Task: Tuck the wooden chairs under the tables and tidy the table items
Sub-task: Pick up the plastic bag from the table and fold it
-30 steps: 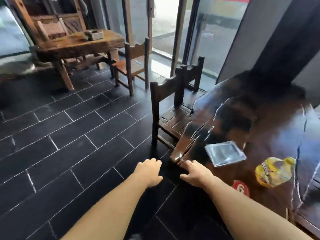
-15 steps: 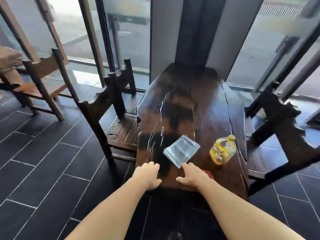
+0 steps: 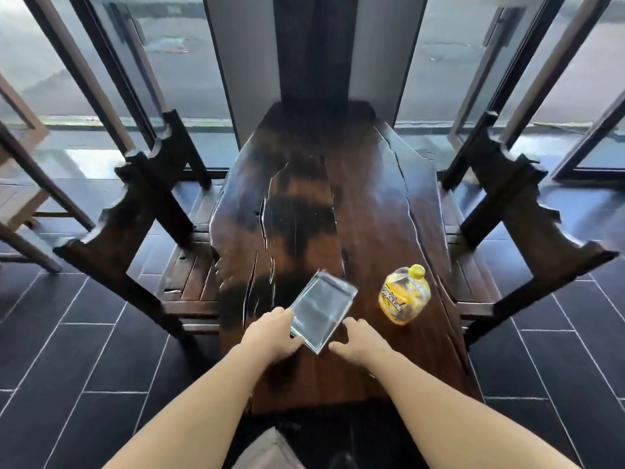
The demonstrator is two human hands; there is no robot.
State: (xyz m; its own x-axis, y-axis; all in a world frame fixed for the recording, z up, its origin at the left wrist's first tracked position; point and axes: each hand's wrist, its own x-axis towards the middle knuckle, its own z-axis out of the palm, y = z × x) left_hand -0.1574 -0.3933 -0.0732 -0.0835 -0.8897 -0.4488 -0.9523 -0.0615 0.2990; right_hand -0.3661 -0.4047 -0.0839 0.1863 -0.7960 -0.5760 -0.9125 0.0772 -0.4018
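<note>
Because the clear flat holder (image 3: 321, 311) lies skewed, corner-on to the near end of the table (image 3: 338, 157), it reads as the item being tidied now, and both hands are at it for that reason. It rests flat on the dark wood, toward the person's end and about midway across. The left hand (image 3: 270, 335) touches its left long edge, fingers along the rim and thumb near the bottom corner; whether they have actually closed on it I cannot tell. The right hand (image 3: 363, 341) sits just beside the near right edge with fingers relaxed and spread, holding nothing. It seems placed to catch the opposite side, so the thin piece can be squared or lifted between two hands rather than dragged by one. The hands are apart, with the holder's lower corner between them. To the right, near but not touching, a yellow bottle (image 3: 404, 296) appears to stand with its cap on, probably next to be set straight. Flanking the table, the left chair (image 3: 135, 211) and right chair (image 3: 527, 211) have their slatted seats partly under the top; they look close to tucked, though how far in the legs sit is hidden. A lighter chair (image 3: 20, 198) shows at the far left, on the dark tiled floor (image 3: 84, 350)
</note>
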